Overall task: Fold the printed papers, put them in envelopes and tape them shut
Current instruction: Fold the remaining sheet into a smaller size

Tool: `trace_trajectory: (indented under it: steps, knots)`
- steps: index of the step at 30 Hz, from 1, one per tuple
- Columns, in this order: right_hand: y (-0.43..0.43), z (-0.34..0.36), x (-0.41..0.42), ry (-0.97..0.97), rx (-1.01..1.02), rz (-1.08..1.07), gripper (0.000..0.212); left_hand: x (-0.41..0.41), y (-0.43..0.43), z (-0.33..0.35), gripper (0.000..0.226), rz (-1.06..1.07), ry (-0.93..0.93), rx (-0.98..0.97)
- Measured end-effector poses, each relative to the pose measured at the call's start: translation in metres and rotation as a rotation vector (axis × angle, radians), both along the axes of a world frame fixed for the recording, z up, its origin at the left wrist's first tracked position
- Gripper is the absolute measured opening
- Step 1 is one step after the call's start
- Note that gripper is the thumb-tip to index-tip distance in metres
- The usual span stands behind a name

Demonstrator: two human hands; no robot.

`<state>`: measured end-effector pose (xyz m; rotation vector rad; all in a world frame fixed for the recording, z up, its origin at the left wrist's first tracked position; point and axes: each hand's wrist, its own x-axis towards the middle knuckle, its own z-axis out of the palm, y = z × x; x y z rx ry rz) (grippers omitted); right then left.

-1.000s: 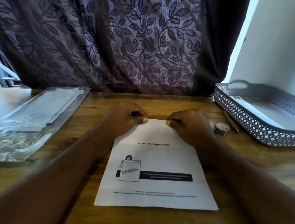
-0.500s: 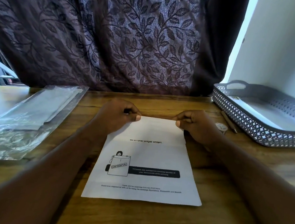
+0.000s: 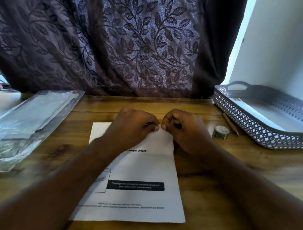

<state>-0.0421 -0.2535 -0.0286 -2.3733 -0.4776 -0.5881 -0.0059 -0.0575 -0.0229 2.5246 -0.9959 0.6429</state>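
Note:
A white printed paper [image 3: 142,171] lies flat on the wooden table [image 3: 230,204] in front of me, with a black text bar and a drawing on its lower half. My left hand [image 3: 133,127] and my right hand [image 3: 184,130] both pinch the paper's far edge, fingertips almost touching near the middle of that edge. My left forearm covers part of the drawing. A small roll of tape [image 3: 220,132] stands on the table right of my right hand. A clear plastic pack of envelopes [image 3: 23,123] lies at the left.
A grey perforated tray [image 3: 266,132] with handles sits at the right rear and holds a flat white item. A pen [image 3: 231,124] lies between the tray and the tape roll. A dark leaf-patterned curtain [image 3: 117,38] hangs behind the table.
Both hands have slid inward along the paper's far edge until they nearly meet. The paper has shifted slightly left, baring its far left corner.

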Motion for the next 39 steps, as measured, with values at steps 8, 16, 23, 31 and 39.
trace_trajectory:
  steps: [8, 16, 23, 31, 39]
  knots:
    - [-0.019, 0.000, 0.008, -0.003, 0.025, -0.079, 0.004, 0.020, 0.029, -0.001, 0.007, 0.065, 0.153, -0.118]
    - [-0.033, 0.000, 0.013, -0.017, 0.040, -0.173, 0.003, 0.038, 0.067, -0.009, 0.019, 0.133, 0.256, -0.229]
    - [-0.035, -0.004, 0.017, -0.018, 0.077, -0.210, 0.004, 0.040, 0.074, -0.015, 0.012, 0.252, 0.428, -0.465]
    - [-0.032, -0.004, 0.014, 0.165, 0.550, -0.048, 0.011, 0.030, 0.071, -0.009, 0.010, 0.248, 0.531, -0.805]
    - [-0.032, -0.008, 0.012, 0.313, 0.575, 0.048, 0.019, 0.021, 0.072, -0.003, 0.017, 0.209, 0.577, -0.955]
